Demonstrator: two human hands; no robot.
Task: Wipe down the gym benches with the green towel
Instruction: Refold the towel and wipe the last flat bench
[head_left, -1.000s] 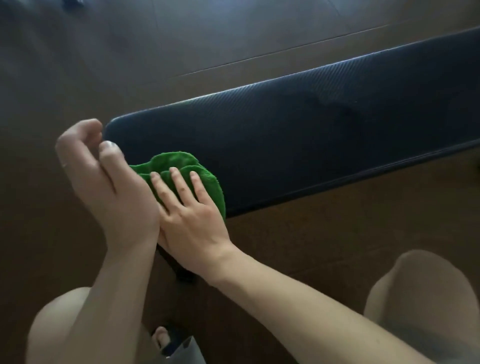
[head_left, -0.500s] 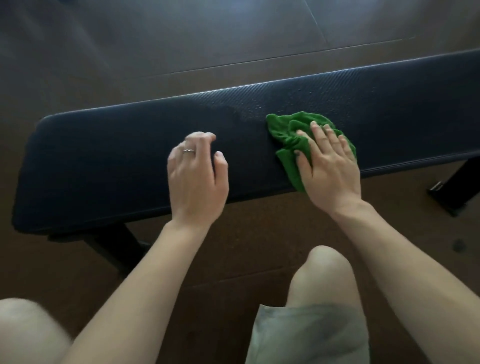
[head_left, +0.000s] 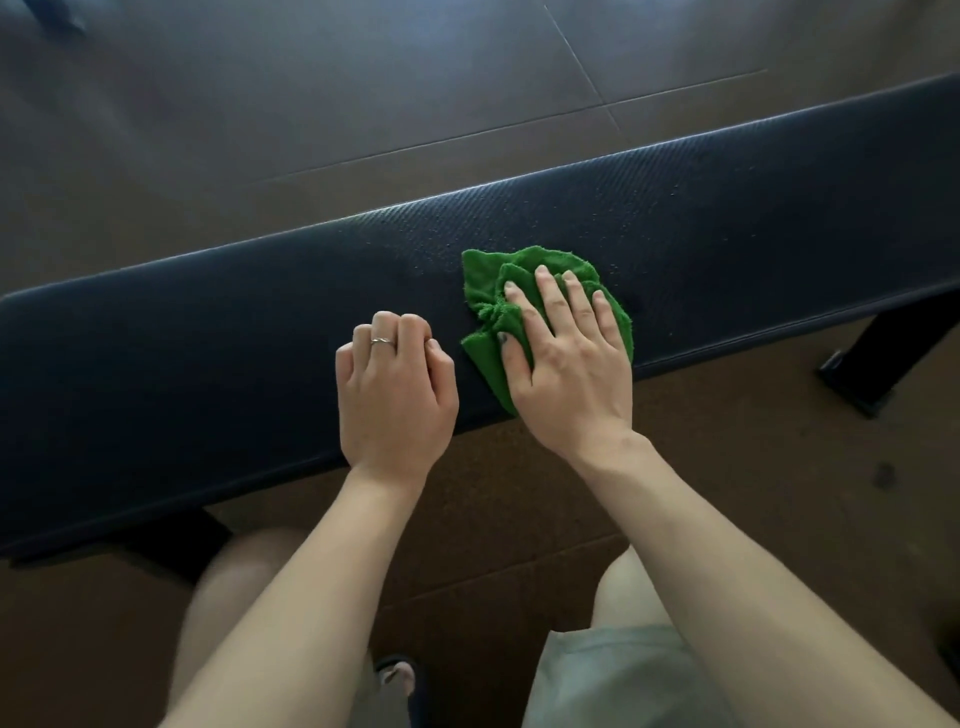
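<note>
1. Here our right hand (head_left: 569, 364) presses the crumpled green towel (head_left: 524, 291) flat-fingered onto the dark bench (head_left: 208, 364) pad, near its front edge.
2. Our left hand (head_left: 392, 395) hovers just beside it, fingers curled, holding nothing.

One view only, head-worn, looking forward and steeply down from above. Wide-angle lens, straight edges bowing toward the frame borders. Close in: forearms reaching up from the bottom edge, left hand (head_left: 395, 395) and right hand (head_left: 569, 364) near frame centre. Dark padded bench (head_left: 208, 374) running across the middle on a slant, left end low, right end climbing out of the right edge. Green towel (head_left: 485, 280) just right of centre. Brown floor (head_left: 311, 78) filling the top third beyond the bench, more of it below. Bare knees and pale shorts (head_left: 613, 675) at the bottom, directly under the camera. A bench leg (head_left: 883, 358) at far right.
</note>
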